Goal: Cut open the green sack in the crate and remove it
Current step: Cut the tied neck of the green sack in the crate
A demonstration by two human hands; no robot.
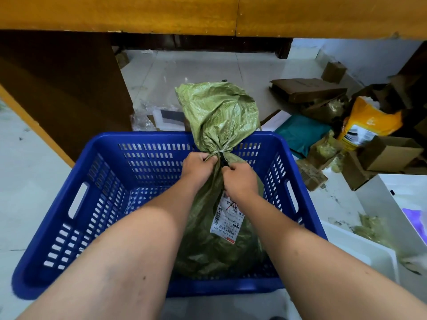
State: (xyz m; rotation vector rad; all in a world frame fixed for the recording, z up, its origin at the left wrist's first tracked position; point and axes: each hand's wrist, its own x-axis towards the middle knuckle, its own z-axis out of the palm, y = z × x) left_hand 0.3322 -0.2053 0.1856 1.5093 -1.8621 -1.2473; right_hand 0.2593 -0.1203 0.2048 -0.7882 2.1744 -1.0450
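Observation:
A green woven sack [219, 116] stands upright in a blue slotted plastic crate [104, 181], its neck tied off and its loose top flaring above the crate's far rim. A white shipping label [227, 218] hangs on its front. My left hand [197, 168] grips the tied neck from the left. My right hand [240, 181] is closed just right of the neck, around a small dark object [223, 161] pressed at the tie; what it is cannot be told.
A wooden counter [208, 15] overhangs at the top, with a brown cabinet side [62, 93] at left. Cardboard boxes [390, 153], a yellow bag [367, 125] and a teal bag [300, 132] lie on the tiled floor at right. A white bin [369, 252] stands beside the crate.

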